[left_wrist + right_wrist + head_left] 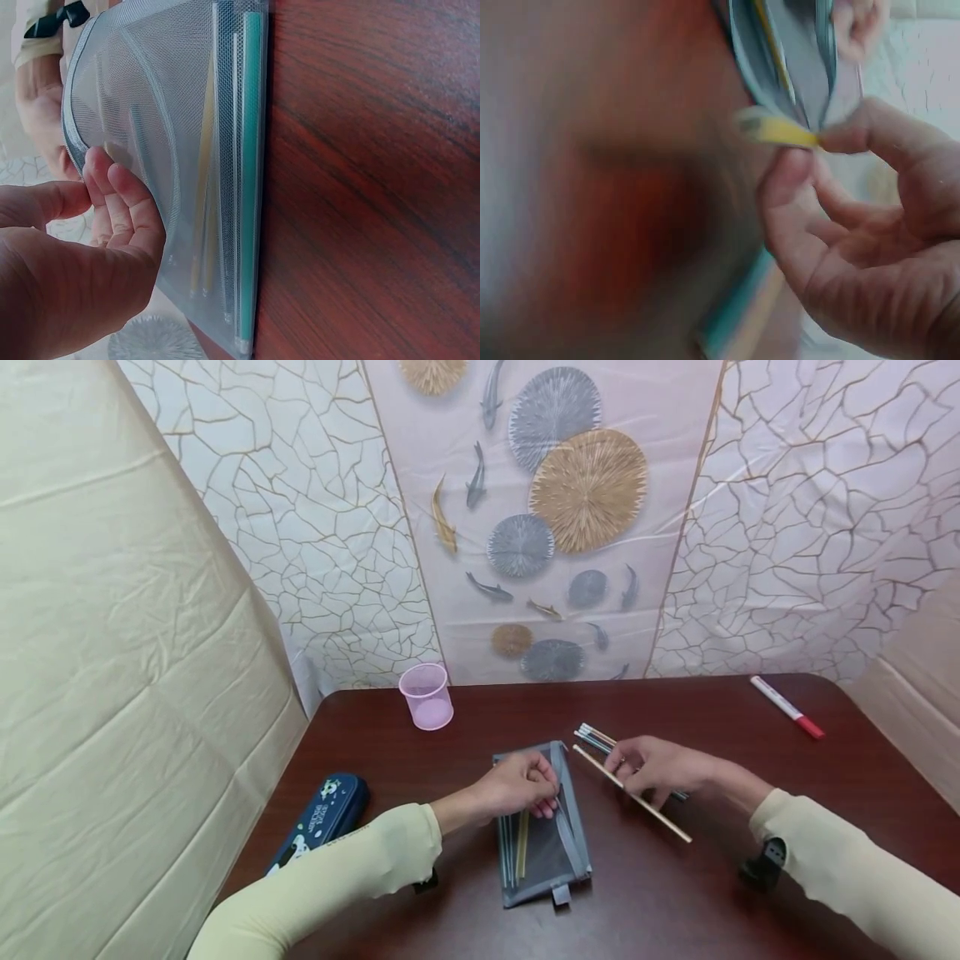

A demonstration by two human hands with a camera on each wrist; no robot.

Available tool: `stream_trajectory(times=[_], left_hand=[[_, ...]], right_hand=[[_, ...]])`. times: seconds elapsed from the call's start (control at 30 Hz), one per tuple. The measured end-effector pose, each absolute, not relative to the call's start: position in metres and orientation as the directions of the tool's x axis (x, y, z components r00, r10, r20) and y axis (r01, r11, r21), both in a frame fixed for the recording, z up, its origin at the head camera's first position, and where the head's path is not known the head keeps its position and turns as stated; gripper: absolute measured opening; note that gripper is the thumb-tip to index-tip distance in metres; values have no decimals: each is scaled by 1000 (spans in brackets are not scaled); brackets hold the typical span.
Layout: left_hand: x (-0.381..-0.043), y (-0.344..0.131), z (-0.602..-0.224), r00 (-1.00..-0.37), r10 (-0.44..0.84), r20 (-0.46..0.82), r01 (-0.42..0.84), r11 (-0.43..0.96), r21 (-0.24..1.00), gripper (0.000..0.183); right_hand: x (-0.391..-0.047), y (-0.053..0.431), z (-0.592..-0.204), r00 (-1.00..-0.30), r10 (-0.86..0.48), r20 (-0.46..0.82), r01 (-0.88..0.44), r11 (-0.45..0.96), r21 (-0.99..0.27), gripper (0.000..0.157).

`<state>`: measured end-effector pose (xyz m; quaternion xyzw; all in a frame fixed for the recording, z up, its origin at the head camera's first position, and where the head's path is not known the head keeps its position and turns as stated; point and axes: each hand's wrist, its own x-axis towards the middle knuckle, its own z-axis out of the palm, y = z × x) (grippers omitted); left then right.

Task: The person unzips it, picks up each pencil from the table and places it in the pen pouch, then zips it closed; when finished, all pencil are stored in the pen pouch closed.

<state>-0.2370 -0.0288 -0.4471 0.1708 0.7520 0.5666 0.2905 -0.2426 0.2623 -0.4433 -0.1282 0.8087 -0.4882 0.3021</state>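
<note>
My left hand [519, 783] pinches the zipper edge of a grey mesh pouch [546, 868] lying on the table. Through the mesh, in the left wrist view, several pencils show, among them a green pencil [250, 165] and yellowish ones. Just right of the pouch, my right hand [663, 768] holds a yellow pencil [667, 823] between thumb and fingers, slanted above the table. The right wrist view shows one end of it pointing toward the pouch's parted opening [742, 52]. Several loose pencils [592, 740] lie beneath the right hand, partly hidden by it.
A dark blue pencil case [330, 810] with cartoon print lies left of the pouch, near the left sleeve. At the back stands a pink mesh cup [427, 697]. A white and red marker [787, 706] lies at the back right of the brown table [487, 714].
</note>
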Motion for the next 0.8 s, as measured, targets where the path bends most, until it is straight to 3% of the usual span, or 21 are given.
stream_trajectory(times=[0.4, 0.8], left_hand=[[-238, -30, -447, -774, 584, -246, -69, 309, 949, 5], [-238, -24, -443, -773, 590, -234, -65, 294, 954, 5]], right_hand=[[-214, 198, -456, -829, -384, -406, 309, 291, -905, 37], [-218, 180, -461, -837, -412, -360, 292, 220, -931, 32]])
